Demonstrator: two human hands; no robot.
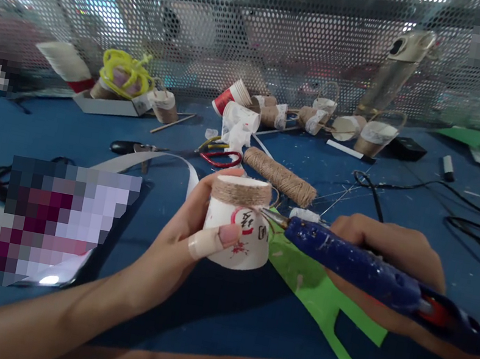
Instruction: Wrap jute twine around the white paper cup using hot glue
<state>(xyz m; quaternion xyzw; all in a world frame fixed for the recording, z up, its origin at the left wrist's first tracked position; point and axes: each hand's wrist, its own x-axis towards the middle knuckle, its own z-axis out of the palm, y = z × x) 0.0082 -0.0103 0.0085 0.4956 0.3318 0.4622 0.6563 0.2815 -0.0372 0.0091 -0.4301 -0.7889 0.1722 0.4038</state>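
My left hand (194,227) is closed around a white paper cup (241,248) with red and black print. The cup is upside down, and brown twine (242,193) is wound round its narrower upper part. A bandage wraps my left thumb, which presses on the cup's front. In my right hand (390,249) is a blue glue gun (346,260), its metal nozzle at the cup's right side just under the twine. Some right fingers are hidden behind the glue gun. A roll of twine (280,176) lies behind the cup, and red-handled scissors (220,157) lie beyond my left fingers.
Green paper (318,286) lies under the glue gun. Several twine-wrapped cups (274,115) stand or lie along the perforated metal screen (264,41). A black cable (424,186) loops at the right. Yellow cord (124,69) sits at the back left, and a white ribbon (155,158) curls nearby.
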